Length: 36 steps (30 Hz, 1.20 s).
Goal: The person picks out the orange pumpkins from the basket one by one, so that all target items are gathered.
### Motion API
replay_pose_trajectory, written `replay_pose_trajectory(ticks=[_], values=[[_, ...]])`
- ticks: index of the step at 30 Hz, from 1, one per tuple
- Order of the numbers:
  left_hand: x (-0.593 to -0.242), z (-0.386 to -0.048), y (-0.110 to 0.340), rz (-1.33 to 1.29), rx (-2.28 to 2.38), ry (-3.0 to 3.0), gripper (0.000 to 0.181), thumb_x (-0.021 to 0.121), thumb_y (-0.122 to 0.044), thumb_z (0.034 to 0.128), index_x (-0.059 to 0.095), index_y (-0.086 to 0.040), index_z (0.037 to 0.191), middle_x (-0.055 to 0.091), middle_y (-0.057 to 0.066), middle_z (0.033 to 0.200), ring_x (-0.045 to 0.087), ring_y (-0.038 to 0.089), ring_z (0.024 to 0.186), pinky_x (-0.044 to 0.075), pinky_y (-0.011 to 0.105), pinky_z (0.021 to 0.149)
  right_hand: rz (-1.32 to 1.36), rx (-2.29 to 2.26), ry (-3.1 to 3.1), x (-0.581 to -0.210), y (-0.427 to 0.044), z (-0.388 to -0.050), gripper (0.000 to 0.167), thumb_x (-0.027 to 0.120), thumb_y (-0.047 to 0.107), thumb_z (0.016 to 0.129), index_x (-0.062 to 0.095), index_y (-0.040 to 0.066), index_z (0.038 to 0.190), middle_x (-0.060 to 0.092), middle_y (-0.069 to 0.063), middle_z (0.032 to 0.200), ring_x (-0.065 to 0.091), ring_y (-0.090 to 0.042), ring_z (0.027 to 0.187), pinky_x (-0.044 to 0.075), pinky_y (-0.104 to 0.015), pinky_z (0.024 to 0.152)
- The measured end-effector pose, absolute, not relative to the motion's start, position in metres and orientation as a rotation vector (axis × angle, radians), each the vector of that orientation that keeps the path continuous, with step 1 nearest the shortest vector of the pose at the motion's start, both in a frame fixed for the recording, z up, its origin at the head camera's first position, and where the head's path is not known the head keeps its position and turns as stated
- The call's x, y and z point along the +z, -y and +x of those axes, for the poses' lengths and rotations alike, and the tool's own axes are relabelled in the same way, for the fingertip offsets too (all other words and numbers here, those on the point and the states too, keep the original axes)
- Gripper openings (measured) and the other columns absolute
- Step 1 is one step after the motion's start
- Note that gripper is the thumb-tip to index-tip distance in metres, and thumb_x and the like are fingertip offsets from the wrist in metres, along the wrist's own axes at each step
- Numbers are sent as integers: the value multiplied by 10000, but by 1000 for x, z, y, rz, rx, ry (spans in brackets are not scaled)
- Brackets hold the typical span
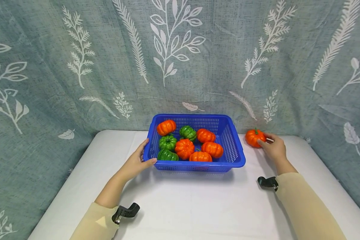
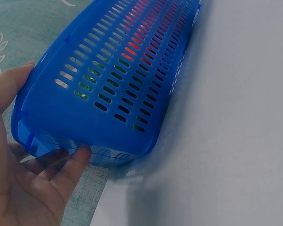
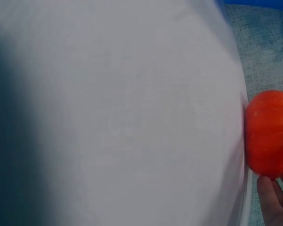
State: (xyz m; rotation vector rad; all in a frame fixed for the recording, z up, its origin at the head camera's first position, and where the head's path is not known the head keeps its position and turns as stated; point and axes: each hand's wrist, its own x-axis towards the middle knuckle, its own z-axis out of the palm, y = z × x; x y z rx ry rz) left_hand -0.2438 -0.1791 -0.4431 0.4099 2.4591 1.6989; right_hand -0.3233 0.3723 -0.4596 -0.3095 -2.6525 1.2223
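Observation:
A blue perforated plastic basket (image 1: 195,164) stands at the back middle of the table, holding several orange pumpkins (image 1: 184,149) and three green ones (image 1: 168,142). My left hand (image 1: 135,166) grips its near left corner. In the left wrist view, the thumb of that hand (image 2: 33,193) lies at the rim of the basket (image 2: 99,84) and the other fingers touch the end wall. To the right of the basket, my right hand (image 1: 275,149) holds a single orange pumpkin (image 1: 253,138) with a green stem. The right wrist view shows this pumpkin (image 3: 270,134) with fingertips (image 3: 269,200) against it.
A white cloth (image 1: 198,203) covers the table. Behind the table's back edge hangs a grey-green curtain (image 1: 108,73) with white leaf prints. Black wrist devices (image 1: 126,210) stick out from both sleeves.

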Motion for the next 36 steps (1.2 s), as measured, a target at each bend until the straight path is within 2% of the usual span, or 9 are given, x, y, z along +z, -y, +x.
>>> replay_pose_trajectory(ticks=[11, 19, 21, 24, 27, 29, 32, 34, 36], values=[[-445, -244, 177, 440, 1727, -2441, 929, 707, -212, 949, 73, -131, 1623, 219, 245, 1614, 375, 409, 1414, 393, 469, 1103, -333, 1230, 2578, -442, -365, -305, 583, 612, 337, 997, 500, -26, 1439, 442, -299, 1472, 454, -459, 1333, 437, -567, 1036], [-446, -244, 178, 443, 1736, -2448, 926, 707, -191, 947, 77, -128, 1623, 225, 243, 1613, 378, 410, 1411, 400, 466, 1095, -129, 1156, 2528, -416, -337, -274, 508, 600, 358, 1006, 600, -42, 1320, 597, -264, 1307, 543, -413, 1238, 486, -518, 982], [-446, -245, 179, 446, 1742, -2445, 930, 712, -198, 944, 79, -130, 1623, 230, 244, 1611, 386, 412, 1406, 407, 464, 1090, -38, 1144, 2511, -407, -327, -266, 476, 611, 336, 1004, 619, -48, 1286, 617, -250, 1272, 573, -388, 1199, 507, -450, 974], [-448, -246, 181, 454, 1750, -2438, 936, 716, -209, 942, 78, -134, 1623, 233, 243, 1610, 393, 409, 1402, 416, 459, 1086, 82, 1175, 2507, -396, -311, -256, 449, 627, 328, 998, 632, -24, 1277, 628, -225, 1258, 600, -365, 1164, 545, -245, 903], [-448, -247, 181, 457, 1757, -2429, 934, 716, -209, 942, 81, -144, 1624, 231, 237, 1613, 392, 406, 1404, 415, 457, 1088, 183, 1217, 2517, -386, -296, -249, 426, 640, 320, 991, 637, 8, 1281, 639, -207, 1253, 624, -363, 1133, 488, -77, 815], [-448, -247, 181, 466, 1759, -2425, 933, 713, -207, 943, 78, -141, 1624, 220, 239, 1616, 383, 408, 1408, 412, 455, 1090, 263, 1227, 2527, -383, -287, -246, 414, 646, 312, 988, 638, 20, 1283, 640, -194, 1244, 654, -241, 1091, 458, -40, 796], [-447, -246, 180, 473, 1767, -2416, 927, 708, -195, 946, 77, -127, 1622, 202, 244, 1620, 367, 416, 1415, 401, 456, 1097, 372, 1238, 2534, -380, -274, -246, 376, 665, 252, 981, 646, -3, 1257, 647, -199, 1216, 652, -190, 1062, 477, -67, 834], [-447, -245, 180, 476, 1776, -2411, 922, 705, -190, 947, 80, -122, 1622, 196, 245, 1621, 360, 419, 1418, 393, 458, 1102, 413, 1255, 2561, -380, -266, -248, 375, 677, 240, 973, 647, -12, 1250, 651, -203, 1203, 652, -180, 1060, 526, -161, 876], [-447, -244, 180, 478, 1781, -2409, 921, 704, -189, 948, 80, -116, 1621, 191, 249, 1621, 355, 426, 1419, 389, 461, 1104, 436, 1267, 2610, -381, -258, -251, 381, 686, 242, 967, 644, -12, 1247, 651, -209, 1206, 647, -309, 1095, 550, -288, 916]])
